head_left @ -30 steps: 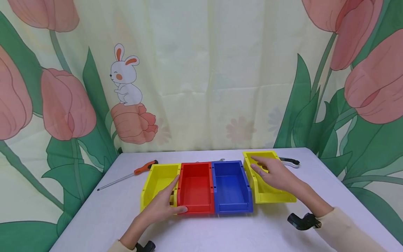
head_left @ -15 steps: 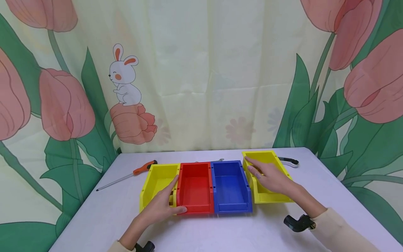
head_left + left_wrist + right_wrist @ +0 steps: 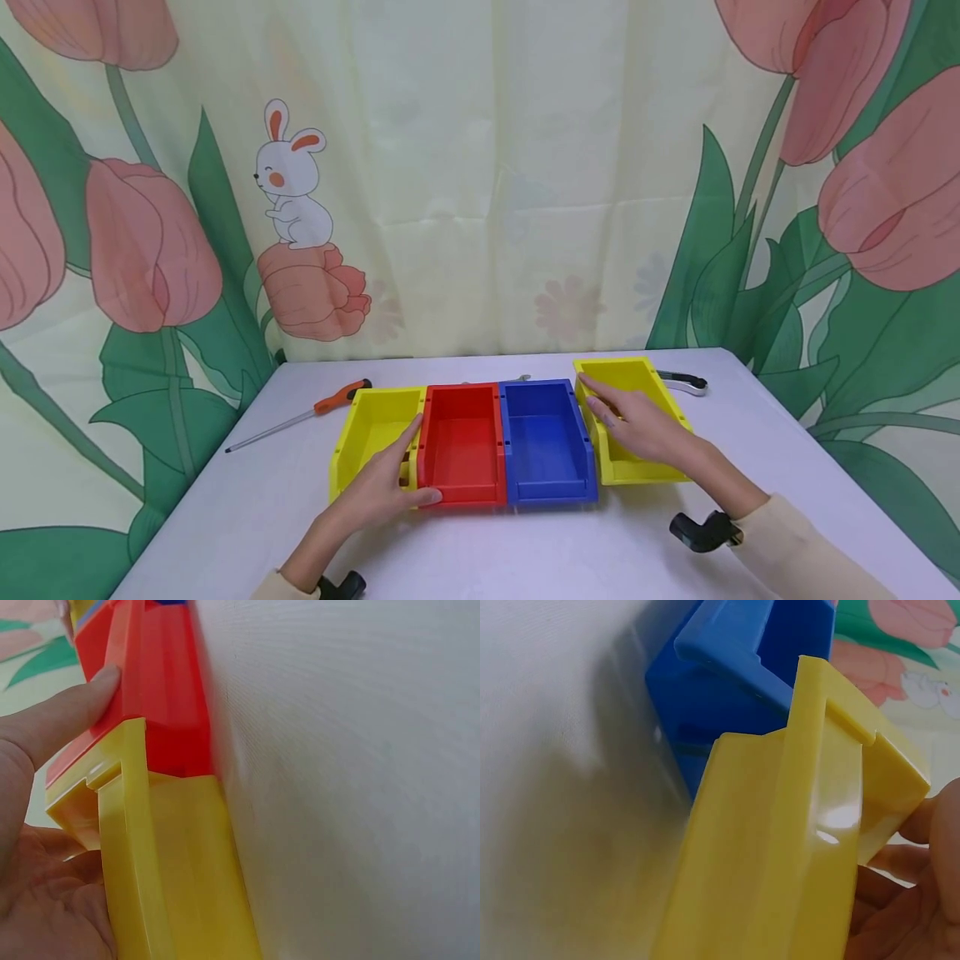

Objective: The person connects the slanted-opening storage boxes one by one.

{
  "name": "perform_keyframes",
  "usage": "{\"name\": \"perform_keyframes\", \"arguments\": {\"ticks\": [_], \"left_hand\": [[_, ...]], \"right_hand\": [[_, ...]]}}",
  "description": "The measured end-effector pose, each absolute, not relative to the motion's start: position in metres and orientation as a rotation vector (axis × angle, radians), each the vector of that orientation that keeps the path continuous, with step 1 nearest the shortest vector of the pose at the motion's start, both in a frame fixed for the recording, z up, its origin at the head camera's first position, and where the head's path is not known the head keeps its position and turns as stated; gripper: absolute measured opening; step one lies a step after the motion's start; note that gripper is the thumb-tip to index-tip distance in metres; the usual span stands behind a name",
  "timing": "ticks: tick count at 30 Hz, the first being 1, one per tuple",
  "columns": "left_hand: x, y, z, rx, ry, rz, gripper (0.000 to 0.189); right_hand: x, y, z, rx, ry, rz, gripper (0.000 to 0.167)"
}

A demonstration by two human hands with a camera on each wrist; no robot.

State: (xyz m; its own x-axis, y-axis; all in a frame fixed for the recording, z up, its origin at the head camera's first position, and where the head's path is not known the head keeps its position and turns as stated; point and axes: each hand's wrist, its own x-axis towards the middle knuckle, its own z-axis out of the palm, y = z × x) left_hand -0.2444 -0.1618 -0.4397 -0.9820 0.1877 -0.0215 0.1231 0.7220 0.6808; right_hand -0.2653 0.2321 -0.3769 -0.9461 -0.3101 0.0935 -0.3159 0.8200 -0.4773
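Storage bins stand side by side in the head view: left yellow bin point(image 3: 375, 417), red bin point(image 3: 461, 450), blue bin point(image 3: 547, 450) and right yellow bin point(image 3: 648, 473). The right one sits slightly farther back than its neighbours. My left hand point(image 3: 378, 487) holds the walls where the left yellow and red bins meet. Its thumb point(image 3: 82, 697) lies on the red rim, with other fingers inside the yellow bin, partly hidden. My right hand point(image 3: 645, 425) grips the left wall of the right yellow bin, beside the blue bin; its fingers point(image 3: 900, 862) are partly hidden inside.
An orange-handled screwdriver point(image 3: 330, 405) lies at the left of the white table point(image 3: 480, 558). Behind the right yellow bin lies a tool with a black-and-silver handle point(image 3: 684, 382). A metal tool end point(image 3: 517, 378) shows behind the blue bin. A tulip-print curtain point(image 3: 480, 208) hangs behind.
My right hand has shifted left and come down onto the left wall of the right yellow bin. The left hand and the bins stay about where they were.
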Motion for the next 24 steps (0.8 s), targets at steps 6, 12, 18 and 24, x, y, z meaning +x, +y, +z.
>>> {"name": "perform_keyframes", "arguments": {"ticks": [6, 12, 18, 24], "left_hand": [[-0.244, -0.162, -0.441, 0.257, 2.823, 1.119, 0.119], [-0.243, -0.162, -0.441, 0.265, 2.826, 1.125, 0.119], [-0.244, -0.162, -0.44, 0.269, 2.818, 1.13, 0.119], [-0.244, -0.162, -0.439, 0.26, 2.824, 1.123, 0.119]], "right_hand": [[-0.268, 0.231, -0.381, 0.514, -3.005, 0.79, 0.055], [-0.269, 0.228, -0.384, 0.485, -3.013, 0.799, 0.055], [-0.268, 0.226, -0.39, 0.495, -3.037, 0.806, 0.056], [-0.265, 0.225, -0.394, 0.482, -3.017, 0.834, 0.056]]}}
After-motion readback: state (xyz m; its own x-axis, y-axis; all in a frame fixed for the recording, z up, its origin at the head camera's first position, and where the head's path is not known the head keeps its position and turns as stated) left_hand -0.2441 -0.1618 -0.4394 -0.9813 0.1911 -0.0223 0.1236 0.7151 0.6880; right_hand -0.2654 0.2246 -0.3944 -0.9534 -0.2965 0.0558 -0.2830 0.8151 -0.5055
